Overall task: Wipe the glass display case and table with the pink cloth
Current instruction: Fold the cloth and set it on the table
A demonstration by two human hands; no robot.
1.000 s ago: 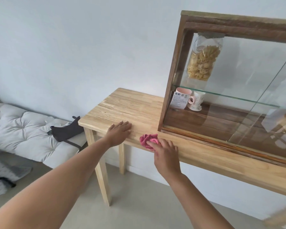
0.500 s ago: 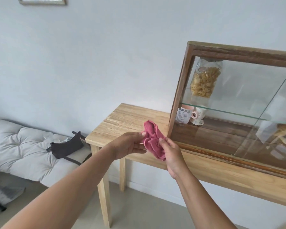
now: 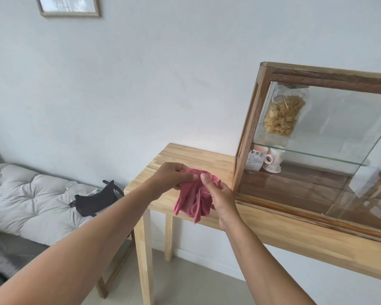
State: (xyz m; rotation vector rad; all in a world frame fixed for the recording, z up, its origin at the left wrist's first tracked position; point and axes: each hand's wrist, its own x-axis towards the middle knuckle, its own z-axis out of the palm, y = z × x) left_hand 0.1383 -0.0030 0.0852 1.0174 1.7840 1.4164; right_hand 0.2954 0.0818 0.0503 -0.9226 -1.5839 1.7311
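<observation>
Fingers [image 3: 185, 177] of the left hand [image 3: 169, 177] are closed in a pinch on the upper edge of the pink cloth [image 3: 194, 199], and the right hand [image 3: 220, 194] pinches the same edge just beside them, thumb on top. Only the head view is given. The cloth hangs crumpled from both grips in the air, in front of the worktop [image 3: 191, 157] near its left end and clear of the wood. Holding it by one edge with both hands looks like a way to shake it open or refold it into a pad before wiping. The glass display case [image 3: 264, 102] stands on the worktop toward the right, its left front corner just beside the right hand but not touched. Inside it, a jar [image 3: 282, 113] sits on the glass shelf and mugs [image 3: 273, 159] below. Neither the glass nor the worktop is under the cloth, so wiping is not under way.
</observation>
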